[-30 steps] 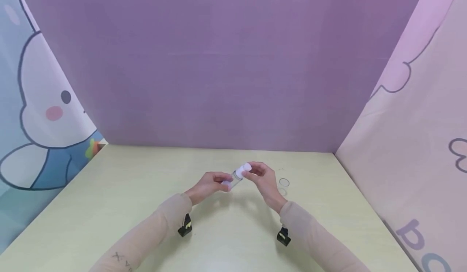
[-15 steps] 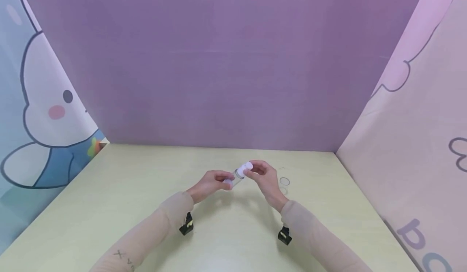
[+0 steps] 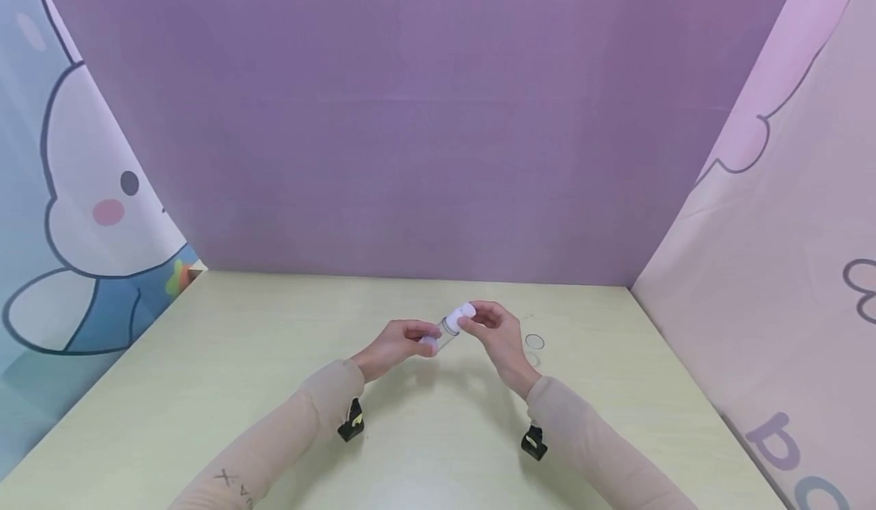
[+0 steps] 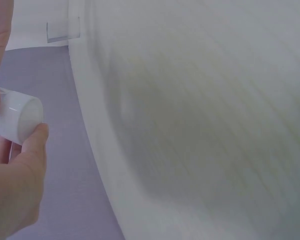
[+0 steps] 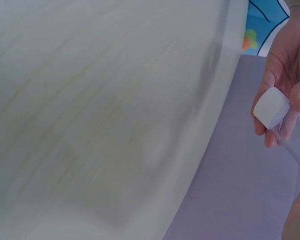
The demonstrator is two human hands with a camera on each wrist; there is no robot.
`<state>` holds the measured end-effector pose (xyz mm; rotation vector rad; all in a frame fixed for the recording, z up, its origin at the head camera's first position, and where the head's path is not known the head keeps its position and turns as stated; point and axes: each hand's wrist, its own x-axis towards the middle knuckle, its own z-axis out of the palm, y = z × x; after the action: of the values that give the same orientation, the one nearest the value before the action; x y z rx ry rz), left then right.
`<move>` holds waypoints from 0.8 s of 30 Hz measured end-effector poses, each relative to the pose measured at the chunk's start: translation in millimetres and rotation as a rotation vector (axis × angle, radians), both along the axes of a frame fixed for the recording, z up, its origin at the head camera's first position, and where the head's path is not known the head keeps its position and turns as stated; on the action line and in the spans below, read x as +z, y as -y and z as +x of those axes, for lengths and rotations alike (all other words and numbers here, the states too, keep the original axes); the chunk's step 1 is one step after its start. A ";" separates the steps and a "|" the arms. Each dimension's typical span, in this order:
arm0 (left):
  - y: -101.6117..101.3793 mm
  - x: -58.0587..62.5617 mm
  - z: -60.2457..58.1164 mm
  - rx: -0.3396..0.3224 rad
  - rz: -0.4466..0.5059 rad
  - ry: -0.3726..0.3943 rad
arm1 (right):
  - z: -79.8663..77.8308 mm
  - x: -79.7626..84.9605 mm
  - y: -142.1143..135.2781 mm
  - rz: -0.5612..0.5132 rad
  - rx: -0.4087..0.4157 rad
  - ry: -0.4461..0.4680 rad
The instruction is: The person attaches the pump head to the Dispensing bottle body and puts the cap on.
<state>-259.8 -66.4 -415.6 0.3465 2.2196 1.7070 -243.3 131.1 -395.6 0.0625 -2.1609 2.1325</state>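
Observation:
A small clear bottle (image 3: 445, 337) with a white top (image 3: 461, 315) and a white base (image 3: 429, 342) is held tilted above the table, its top pointing up to the right. My left hand (image 3: 393, 348) pinches the white base between thumb and fingers. The left wrist view shows the round end of this white base (image 4: 21, 116) between the fingers. At the other end my right hand (image 3: 502, 341) pinches the white top with thumb and fingertips. In the right wrist view the clear body (image 5: 296, 145) runs from the white base down toward my right hand (image 5: 296, 217).
To the right of my right hand a clear round cup-like piece (image 3: 534, 341) stands on the pale table (image 3: 294, 305). A purple panel (image 3: 411, 153) rises behind the table's far edge. Printed cloths hang at the left and right sides.
Both hands keep their hold on the bottle and have barely moved. The whole view has shifted slightly.

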 end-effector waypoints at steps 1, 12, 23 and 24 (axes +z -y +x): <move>0.0 -0.2 0.0 0.000 0.000 0.002 | 0.0 -0.4 0.2 0.003 -0.003 -0.003; 1.4 -3.6 -1.2 -0.018 -0.009 0.011 | 0.0 -3.4 -4.3 -0.115 0.109 -0.041; 0.3 -4.5 -2.8 -0.015 -0.026 0.022 | 1.0 -1.8 -4.0 -0.114 0.226 -0.031; 0.2 -4.4 -2.8 -0.015 -0.026 0.022 | 0.8 -1.9 -3.8 -0.112 0.218 -0.028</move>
<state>-262.6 -66.5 -419.9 0.3364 2.2160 1.6644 -242.5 134.8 -397.5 0.3312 -2.1017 2.3478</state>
